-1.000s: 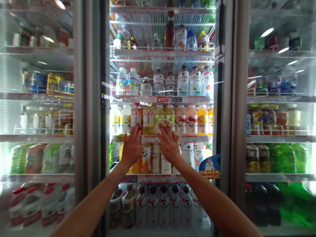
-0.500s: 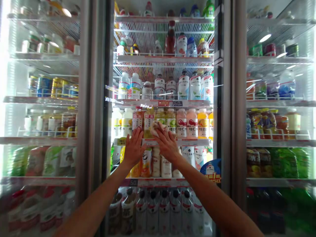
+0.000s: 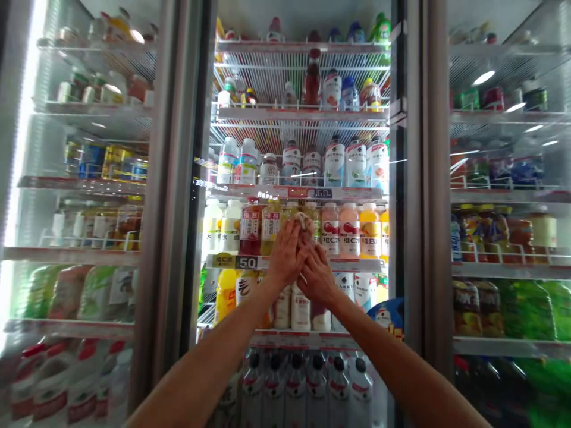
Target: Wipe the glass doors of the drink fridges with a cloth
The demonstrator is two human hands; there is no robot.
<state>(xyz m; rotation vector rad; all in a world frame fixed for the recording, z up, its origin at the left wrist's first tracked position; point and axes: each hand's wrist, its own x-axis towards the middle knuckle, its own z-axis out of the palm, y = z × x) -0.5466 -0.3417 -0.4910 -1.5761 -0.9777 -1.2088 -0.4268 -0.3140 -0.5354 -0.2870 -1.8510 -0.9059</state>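
Observation:
A crumpled pale cloth (image 3: 304, 223) with brownish marks lies against the glass door, in front of a shelf of drink bottles. My left hand (image 3: 284, 254) is at its left and lower side, fingers closed in on it and pointing up. From the lower right my right hand (image 3: 317, 272) meets it, fingers bunched at the cloth's lower part. The two hands touch or nearly touch, and their fingertips are partly hidden in the folds. Behind the glass, a red drink bottle (image 3: 250, 229) and a pink drink bottle (image 3: 349, 232) stand on either side.
Metal frames (image 3: 170, 196) divide this door from the neighbouring fridge doors. Shelves of bottles and cans show through all three. A round blue sticker (image 3: 387, 313) is at the door's lower right. A price label (image 3: 248, 262) reading 50 is on the shelf edge.
My left hand has moved right, from flat on the glass to the cloth. The cloth has shifted slightly right, and my right hand is now at its lower side. The view has tilted slightly.

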